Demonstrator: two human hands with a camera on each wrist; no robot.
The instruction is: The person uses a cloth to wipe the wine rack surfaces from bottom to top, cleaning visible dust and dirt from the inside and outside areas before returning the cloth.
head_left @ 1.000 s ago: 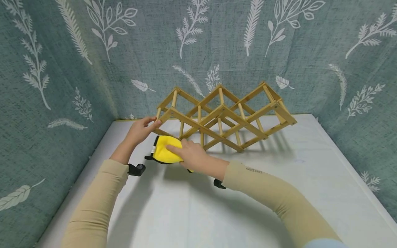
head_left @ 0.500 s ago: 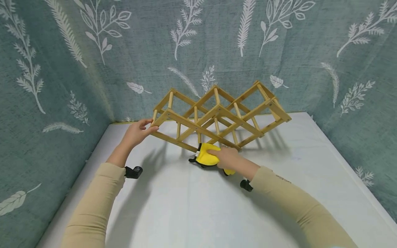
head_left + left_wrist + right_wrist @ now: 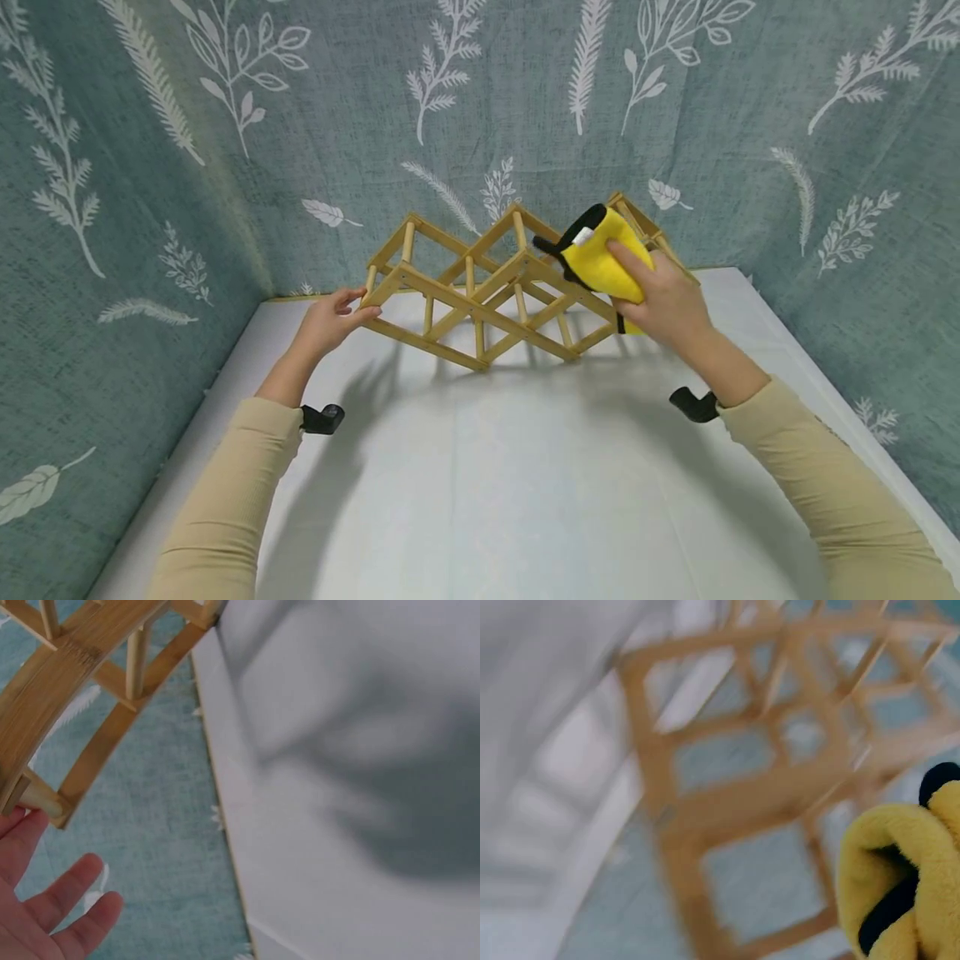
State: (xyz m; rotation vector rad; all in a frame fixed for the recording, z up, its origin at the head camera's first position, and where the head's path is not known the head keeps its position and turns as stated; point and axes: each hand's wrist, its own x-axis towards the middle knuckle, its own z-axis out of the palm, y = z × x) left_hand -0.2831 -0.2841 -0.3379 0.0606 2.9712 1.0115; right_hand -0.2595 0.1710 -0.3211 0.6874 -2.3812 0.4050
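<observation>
A folding wooden lattice rack (image 3: 471, 304), made of crossed slats and round dowels, stands tilted at the back of the table in the head view. At its left end my left hand (image 3: 326, 327) pinches the end slat between thumb and fingers; in the left wrist view, two other fingers (image 3: 71, 889) are spread away from the wood. My right hand (image 3: 672, 298) grips a bunched yellow cloth with black edging and a white tag (image 3: 603, 260) in front of the rack's right part, hiding some slats. The right wrist view shows the folded cloth (image 3: 881, 825) beside the blurred lattice.
The rack stands on a white table (image 3: 450, 483). Behind it and along both sides hangs a blue-green curtain with white leaf prints (image 3: 360, 100). Black wrist cameras, such as the one on the left wrist (image 3: 322, 418), jut out from both wrists.
My right hand has carried the yellow cloth from the rack's lower left along its bottom, then up to its right part. The left hand stays at the left end.
</observation>
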